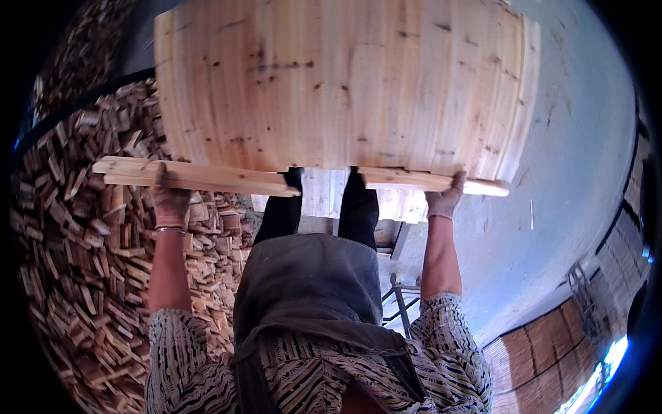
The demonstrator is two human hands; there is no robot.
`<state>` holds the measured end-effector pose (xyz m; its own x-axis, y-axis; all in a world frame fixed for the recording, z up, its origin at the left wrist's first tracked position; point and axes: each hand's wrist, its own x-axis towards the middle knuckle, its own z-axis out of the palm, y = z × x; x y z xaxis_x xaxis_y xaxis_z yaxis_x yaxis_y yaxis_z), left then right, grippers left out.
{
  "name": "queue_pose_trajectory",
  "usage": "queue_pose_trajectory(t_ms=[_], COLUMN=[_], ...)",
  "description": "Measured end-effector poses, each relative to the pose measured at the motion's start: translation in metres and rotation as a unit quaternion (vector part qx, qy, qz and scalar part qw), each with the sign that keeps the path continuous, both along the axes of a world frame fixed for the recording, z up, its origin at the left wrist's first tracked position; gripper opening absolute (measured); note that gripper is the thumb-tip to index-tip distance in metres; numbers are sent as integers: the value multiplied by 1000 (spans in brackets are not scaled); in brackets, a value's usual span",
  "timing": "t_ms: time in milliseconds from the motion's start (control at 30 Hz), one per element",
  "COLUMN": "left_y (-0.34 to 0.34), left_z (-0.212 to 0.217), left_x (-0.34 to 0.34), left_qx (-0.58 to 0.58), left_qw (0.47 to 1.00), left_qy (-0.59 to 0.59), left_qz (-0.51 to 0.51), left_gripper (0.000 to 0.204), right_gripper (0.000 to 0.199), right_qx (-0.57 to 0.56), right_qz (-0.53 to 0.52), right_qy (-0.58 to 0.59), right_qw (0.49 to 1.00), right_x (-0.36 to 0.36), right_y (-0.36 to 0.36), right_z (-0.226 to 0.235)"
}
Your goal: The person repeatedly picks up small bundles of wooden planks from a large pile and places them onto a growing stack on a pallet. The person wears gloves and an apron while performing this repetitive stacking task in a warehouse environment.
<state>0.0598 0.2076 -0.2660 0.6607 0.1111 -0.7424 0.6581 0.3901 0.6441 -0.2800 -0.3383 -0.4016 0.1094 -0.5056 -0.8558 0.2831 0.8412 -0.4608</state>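
My left hand [171,201] is closed around a short bundle of pale wooden strips [238,179], its fingers wrapped over the upper edge. More strips [403,179] are gripped by my right hand [446,200], near their outer end. Both bundles lie roughly level, with a gap between their inner ends in front of my dark-clad legs. Just beyond them spreads a wide surface of light, knotty boards [338,96] set side by side. Whether the strips touch that surface cannot be told. A gloved or dusty look covers both hands; the fingertips are partly hidden.
A large heap of wooden offcuts [76,228] fills the left side, behind a dark curved rail [86,98]. Metal legs of a stand [400,303] are by my right side. Stacked wood [541,345] sits at the lower right on the grey floor [552,193].
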Motion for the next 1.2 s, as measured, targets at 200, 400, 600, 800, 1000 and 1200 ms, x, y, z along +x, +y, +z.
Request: queue_pose_trajectory(t_ms=[200,400,600,800,1000,1200], left_y=[-11,-28,-76,-84,-78,-90], left_z=[-34,-81,-144,-144,-141,-177], left_x=[-96,-168,-127,-121,-140,-142], left_qx=[-43,-99,-150,-175,-207,-205], left_qw=[991,962,949,939,942,951], left_qy=[80,137,98,92,52,55], left_qz=[95,215,259,283,261,226], left_gripper=[53,46,74,65,59,58], right_gripper=[64,82,60,55,62,106], right_qx=[-10,20,-75,-126,-229,-346], right_qz=[59,67,60,199,382,554], right_qy=[-26,74,187,162,157,266], right_qw=[998,995,978,958,882,709], right_x=[-5,-101,-81,-28,37,107], right_y=[7,-27,-59,-65,-62,-26], right_z=[24,54,124,148,169,161])
